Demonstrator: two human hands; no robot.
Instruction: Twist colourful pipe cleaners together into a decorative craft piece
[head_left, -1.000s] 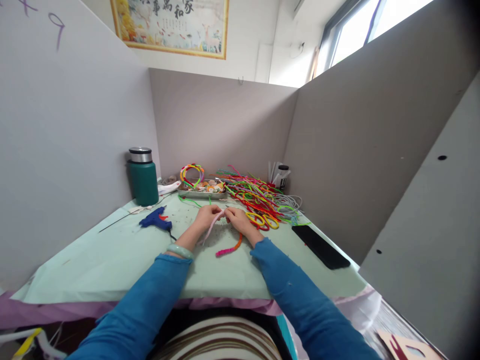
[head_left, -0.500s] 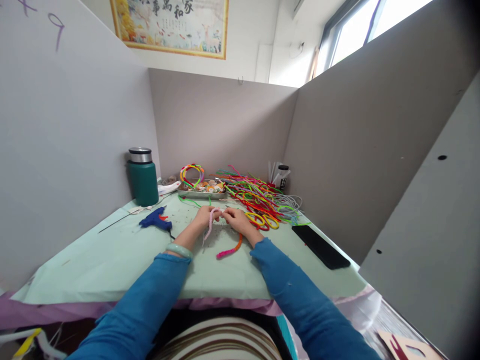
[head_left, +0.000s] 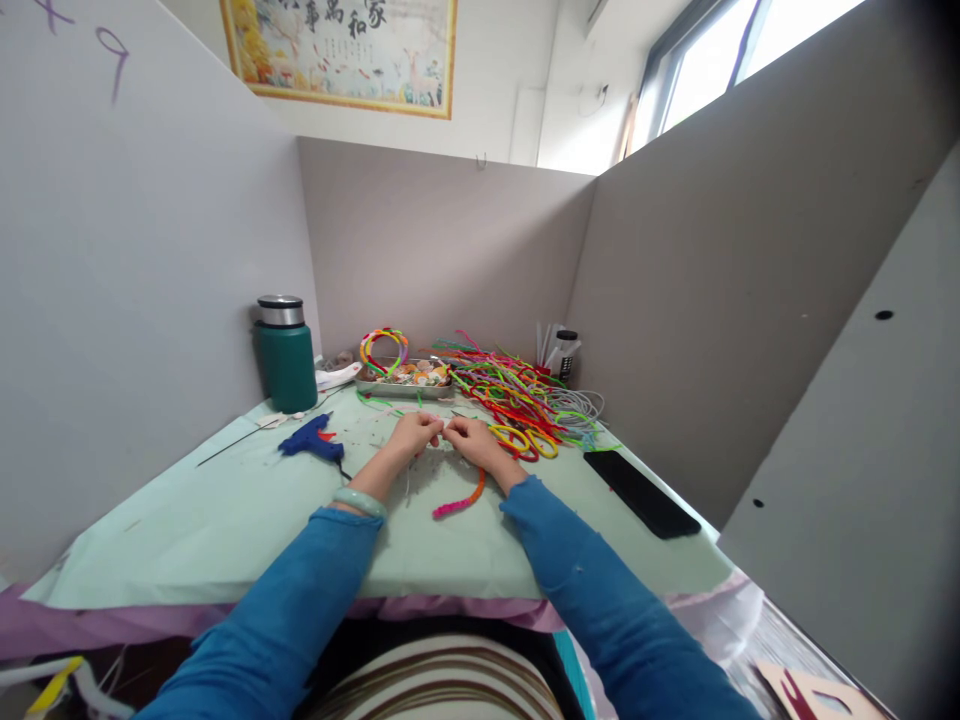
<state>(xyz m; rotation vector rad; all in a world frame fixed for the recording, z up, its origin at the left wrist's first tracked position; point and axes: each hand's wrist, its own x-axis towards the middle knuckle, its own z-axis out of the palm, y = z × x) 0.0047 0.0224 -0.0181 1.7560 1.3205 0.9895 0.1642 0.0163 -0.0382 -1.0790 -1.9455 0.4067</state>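
Observation:
Above the table, my left hand (head_left: 414, 436) and my right hand (head_left: 472, 440) meet fingertip to fingertip, both closed in a pinch. Between them is a pale pink pipe cleaner (head_left: 435, 418), mostly hidden by the fingers, which shows just beyond my left hand. From under my right hand a fuzzy orange and hot-pink wrapped strip (head_left: 459, 508) curves toward me; whether it joins the pale pink piece is hidden. Right beside my right hand lie yellow-handled scissors (head_left: 541, 443).
A large heap of coloured pipe cleaners (head_left: 502, 385) spreads at the back right. A tray of small pieces (head_left: 405, 389) with a multicoloured ring (head_left: 384, 350) stands behind. On the left are a blue glue gun (head_left: 311, 438) and a green bottle (head_left: 286, 360); a black phone (head_left: 641, 492) lies right.
The pale pink pipe cleaner's loose end, which hung toward me over my left fingers, has swung round to the far side. My left hand has turned slightly; my right hand has barely moved.

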